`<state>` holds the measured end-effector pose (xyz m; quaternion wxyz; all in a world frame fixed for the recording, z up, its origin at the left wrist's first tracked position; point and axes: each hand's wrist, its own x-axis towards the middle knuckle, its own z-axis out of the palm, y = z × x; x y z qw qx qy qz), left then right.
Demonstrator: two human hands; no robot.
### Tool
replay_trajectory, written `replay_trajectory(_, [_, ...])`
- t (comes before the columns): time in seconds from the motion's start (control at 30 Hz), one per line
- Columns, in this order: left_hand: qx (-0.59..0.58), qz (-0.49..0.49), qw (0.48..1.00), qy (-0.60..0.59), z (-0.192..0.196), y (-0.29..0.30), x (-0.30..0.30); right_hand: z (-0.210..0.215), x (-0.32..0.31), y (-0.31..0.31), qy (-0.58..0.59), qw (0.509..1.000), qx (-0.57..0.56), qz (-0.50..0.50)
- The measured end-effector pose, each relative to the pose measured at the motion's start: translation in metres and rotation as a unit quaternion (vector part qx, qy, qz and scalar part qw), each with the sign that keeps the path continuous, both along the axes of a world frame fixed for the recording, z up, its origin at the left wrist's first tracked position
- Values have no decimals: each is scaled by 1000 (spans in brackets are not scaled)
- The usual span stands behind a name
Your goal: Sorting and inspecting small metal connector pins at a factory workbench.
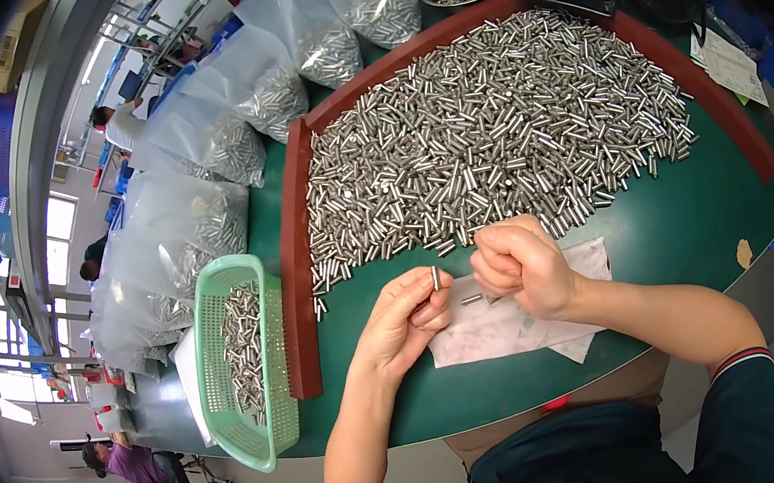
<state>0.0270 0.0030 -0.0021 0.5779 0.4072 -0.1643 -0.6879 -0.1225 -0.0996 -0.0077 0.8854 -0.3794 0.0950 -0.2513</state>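
The left hand [404, 319] is resting over the green table [696, 211], palm turned inward. Its thumb and fingers are pinching one small metal pin [435, 278], which is standing upright between the fingertips. The right hand [520, 268] is hovering just beside the left, curled into a loose fist; whether it is gripping anything inside cannot be told. Both hands are working above a creased sheet of paper [505, 324], and a single loose pin [471, 300] is lying on that sheet between the two hands.

Directly beyond the hands, a large heap of pins [488, 121] is covering the table, and a red-brown curved border [295, 273] is bounding it on the left and far sides. To the left of the border, a green plastic basket [279, 422] is holding more pins. Clear plastic bags [199, 149] filled with pins are standing in a row along the table's left edge.
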Motion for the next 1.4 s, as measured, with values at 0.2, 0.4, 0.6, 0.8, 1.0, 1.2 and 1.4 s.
replay_trajectory(0.2, [24,23,999,21,1,-1,2,2,0,-2,11,1000,-2,-2])
replay_trajectory(0.4, [11,28,998,47,1,0,4,5,4,-3,9,1000,-2,2])
replay_trajectory(0.6, [-19,7,998,-66,5,0,2,6,0,-2,-4,1000,18,3])
replay_trajectory(0.8, [-26,13,999,-45,11,0,2,5,2,0,-4,1000,17,-4])
replay_trajectory(1.0, [-25,38,999,-21,5,3,8,4,4,0,3,1000,14,-13])
replay_trajectory(1.2, [-56,-51,785,-615,15,5,-6,2,2,1,-2,1000,17,-14])
replay_trajectory(1.4, [-121,-37,700,-703,1,5,-13,2,3,0,-13,1000,17,-5])
